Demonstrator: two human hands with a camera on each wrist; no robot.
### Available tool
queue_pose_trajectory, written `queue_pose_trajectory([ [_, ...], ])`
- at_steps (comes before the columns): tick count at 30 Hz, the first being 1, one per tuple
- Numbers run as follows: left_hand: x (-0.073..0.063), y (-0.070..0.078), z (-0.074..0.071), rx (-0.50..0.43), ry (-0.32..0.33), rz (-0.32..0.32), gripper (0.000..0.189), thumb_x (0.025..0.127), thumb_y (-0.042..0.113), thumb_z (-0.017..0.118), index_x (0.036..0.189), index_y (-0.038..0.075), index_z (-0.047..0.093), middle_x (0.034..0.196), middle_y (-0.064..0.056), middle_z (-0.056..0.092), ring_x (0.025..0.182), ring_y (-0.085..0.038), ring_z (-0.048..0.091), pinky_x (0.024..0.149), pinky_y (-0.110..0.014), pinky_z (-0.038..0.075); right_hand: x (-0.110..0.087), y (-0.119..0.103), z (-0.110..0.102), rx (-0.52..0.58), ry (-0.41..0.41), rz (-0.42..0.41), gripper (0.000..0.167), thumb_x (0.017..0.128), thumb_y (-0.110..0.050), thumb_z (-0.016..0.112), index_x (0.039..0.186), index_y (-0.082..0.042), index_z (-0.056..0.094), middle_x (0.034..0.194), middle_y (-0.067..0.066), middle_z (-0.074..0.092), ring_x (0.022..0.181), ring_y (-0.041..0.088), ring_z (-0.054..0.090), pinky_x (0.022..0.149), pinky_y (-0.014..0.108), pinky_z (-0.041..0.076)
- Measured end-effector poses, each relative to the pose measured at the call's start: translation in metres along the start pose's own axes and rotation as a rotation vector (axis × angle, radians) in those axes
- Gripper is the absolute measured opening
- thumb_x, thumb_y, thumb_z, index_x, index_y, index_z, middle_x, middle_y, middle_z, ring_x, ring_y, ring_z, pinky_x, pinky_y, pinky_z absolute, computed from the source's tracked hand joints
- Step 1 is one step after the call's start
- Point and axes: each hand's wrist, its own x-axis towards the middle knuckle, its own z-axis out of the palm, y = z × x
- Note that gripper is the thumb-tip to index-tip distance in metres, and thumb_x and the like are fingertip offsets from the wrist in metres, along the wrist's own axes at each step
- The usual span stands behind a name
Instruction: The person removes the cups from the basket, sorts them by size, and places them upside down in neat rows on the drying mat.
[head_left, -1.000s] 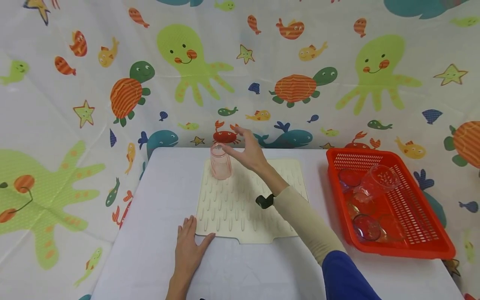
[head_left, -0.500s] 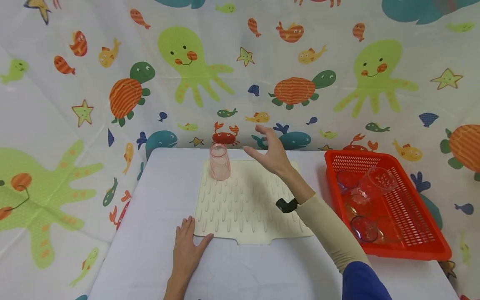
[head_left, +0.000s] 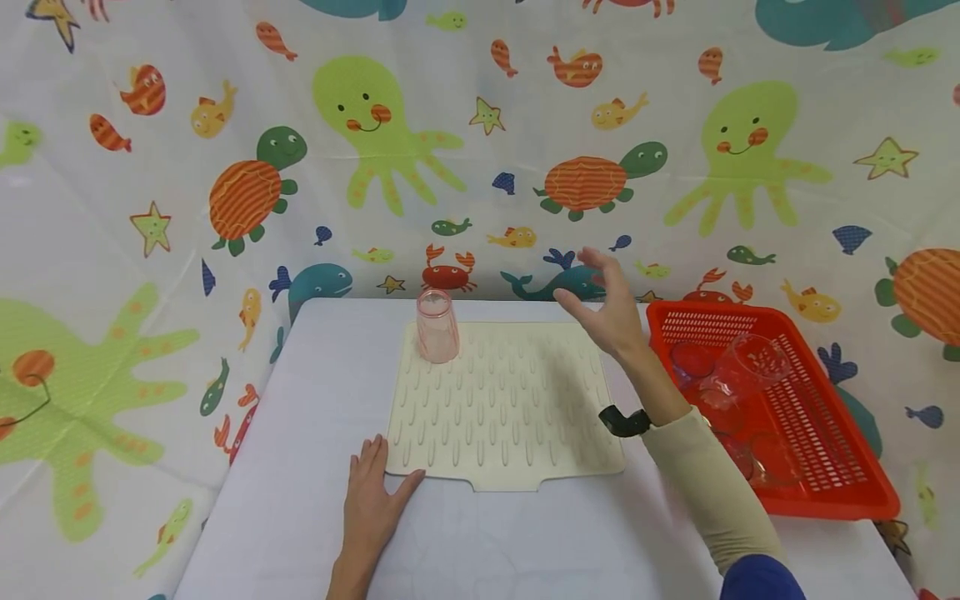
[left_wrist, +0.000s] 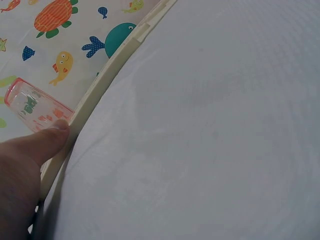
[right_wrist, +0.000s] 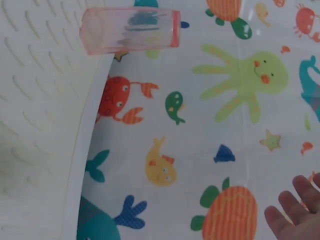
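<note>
A pink clear glass [head_left: 437, 327] stands at the back left of a cream drying mat [head_left: 504, 482] with raised ridges. The right wrist view also has the glass [right_wrist: 131, 30] on the mat. My left hand [head_left: 371, 500] lies flat at the mat's front left corner, thumb and fingertips touching its edge. Above the mat's back right corner, my right hand [head_left: 611, 308] is in the air with nothing in it, fingers apart and gently bent. Off to its right is a red basket [head_left: 847, 492] holding several clear glasses, one of them a clear tumbler [head_left: 752, 364].
A white cloth [head_left: 480, 550] covers the table. Behind it and on the left hangs a curtain [head_left: 480, 167] printed with sea animals. The basket takes up the table's right side, and my right forearm passes in front of its near left wall.
My right hand has moved away from the pink glass, rightward across the mat toward the basket. The glass and my left hand have stayed where they were.
</note>
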Motion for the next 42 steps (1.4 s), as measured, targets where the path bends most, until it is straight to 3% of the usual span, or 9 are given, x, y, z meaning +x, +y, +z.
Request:
queue_pose_trajectory([
  [11,-0.002,0.002,0.001,-0.009,0.04,0.015,0.096,0.081,0.054,0.078,0.145,-0.009,0.044,0.156,-0.024,0.041,0.149,-0.041,0.032,0.131,-0.047,0.015,-0.023,0.02,-0.064,-0.047,0.175,0.163,0.069,0.092,-0.033,0.07,0.153,-0.019,0.038,0.153,0.002,0.048,0.138,0.024,0.046,0.12,0.046,0.042],
  [18,-0.002,0.003,0.0,-0.012,0.037,0.012,0.095,0.08,0.052,0.079,0.145,-0.009,0.044,0.155,-0.025,0.042,0.149,-0.042,0.032,0.129,-0.049,0.019,-0.037,0.044,-0.098,-0.067,0.206,0.345,0.072,0.093,-0.038,0.069,0.155,-0.026,0.033,0.156,0.001,0.043,0.139,0.025,0.042,0.12,0.049,0.039],
  [24,-0.002,0.002,0.0,-0.013,0.007,-0.013,0.095,0.082,0.051,0.079,0.147,-0.008,0.042,0.157,-0.022,0.04,0.152,-0.039,0.028,0.131,-0.048,0.015,-0.047,0.062,-0.121,-0.094,0.257,0.412,0.071,0.093,-0.04,0.069,0.153,-0.025,0.036,0.155,0.002,0.043,0.14,0.023,0.04,0.122,0.043,0.037],
  [32,-0.002,0.003,-0.001,-0.015,-0.017,-0.036,0.096,0.081,0.051,0.079,0.148,-0.007,0.041,0.158,-0.022,0.038,0.153,-0.039,0.026,0.131,-0.048,0.014,-0.057,0.085,-0.142,-0.137,0.274,0.544,0.074,0.094,-0.048,0.063,0.157,-0.027,0.029,0.161,0.001,0.037,0.146,0.027,0.035,0.125,0.044,0.034],
  [42,-0.003,0.004,-0.002,-0.017,-0.02,-0.036,0.096,0.082,0.05,0.079,0.149,-0.006,0.04,0.159,-0.022,0.038,0.153,-0.038,0.025,0.131,-0.048,0.014,-0.075,0.11,-0.159,-0.137,0.233,0.61,0.083,0.095,-0.05,0.061,0.161,-0.021,0.019,0.167,0.007,0.024,0.151,0.034,0.025,0.127,0.059,0.022],
])
